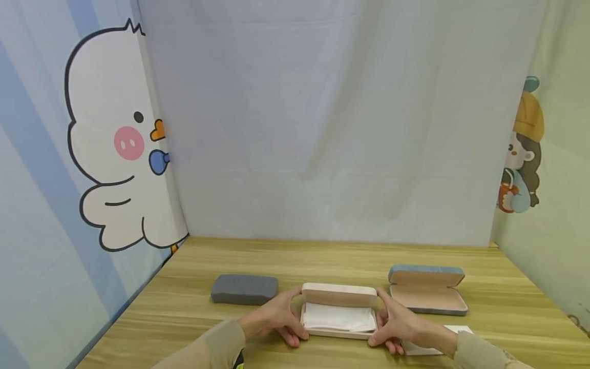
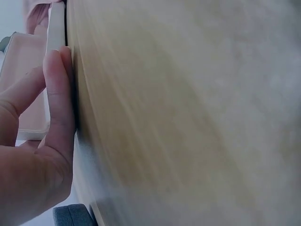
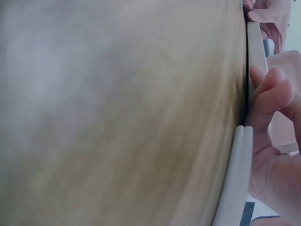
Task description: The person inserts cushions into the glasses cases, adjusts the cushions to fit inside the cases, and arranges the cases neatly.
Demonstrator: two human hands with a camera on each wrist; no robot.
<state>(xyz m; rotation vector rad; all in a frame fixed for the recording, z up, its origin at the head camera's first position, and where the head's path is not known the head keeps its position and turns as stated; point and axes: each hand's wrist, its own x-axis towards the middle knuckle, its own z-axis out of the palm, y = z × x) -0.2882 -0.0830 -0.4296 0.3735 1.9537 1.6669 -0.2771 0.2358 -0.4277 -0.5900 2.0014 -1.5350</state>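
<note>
An open pale pink glasses case (image 1: 340,295) stands on the table in the head view, its lid tilted up at the back. A folded white cloth (image 1: 338,318) lies in its lower half. My left hand (image 1: 278,318) grips the case's left end, thumb low at the front corner and index finger up at the lid. At the right end, my right hand (image 1: 398,323) holds it the same way. In the left wrist view, fingers (image 2: 59,89) lie along the case's side; the right wrist view shows curled fingers (image 3: 273,94) against its edge.
A closed dark grey glasses case (image 1: 244,289) lies to the left. Behind my right hand stands an open blue glasses case (image 1: 428,289) with a beige lining. A flat white piece (image 1: 424,351) lies partly under my right wrist. A pale curtain (image 1: 341,128) hangs behind the wooden table (image 1: 184,307).
</note>
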